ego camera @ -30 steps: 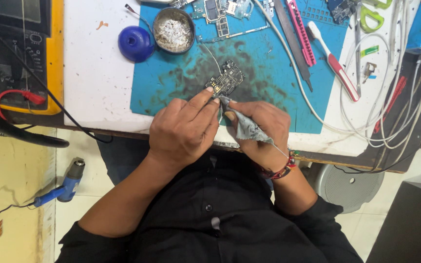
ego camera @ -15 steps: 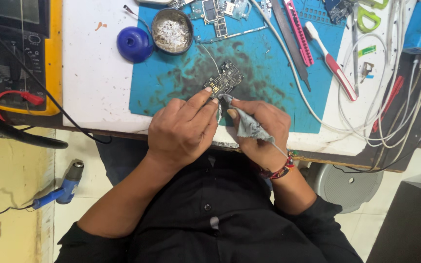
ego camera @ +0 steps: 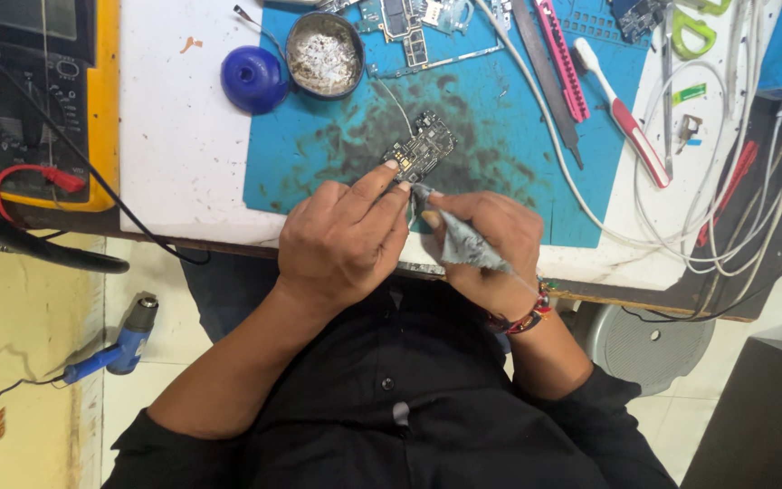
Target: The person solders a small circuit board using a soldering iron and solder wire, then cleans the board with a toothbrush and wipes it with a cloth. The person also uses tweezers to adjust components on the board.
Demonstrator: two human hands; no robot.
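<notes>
mat (ego camera: 509, 136): we see matt blue rubber, soot-smudged
cloth (ego camera: 463, 243): soft grey fabric, creased
circuit board (ego camera: 421, 149): we see dark, studded, metal-flecked
round tin (ego camera: 323, 56): dull metal

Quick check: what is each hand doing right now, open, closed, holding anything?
Left hand: closed, fingers pinching the edge of the small circuit board on the blue mat.
Right hand: closed on a grey cloth, its tip at the board.

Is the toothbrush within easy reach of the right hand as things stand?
Probably yes: the right hand holds a grey cloth, but the mat between it and the toothbrush carries only a white cable.
</notes>
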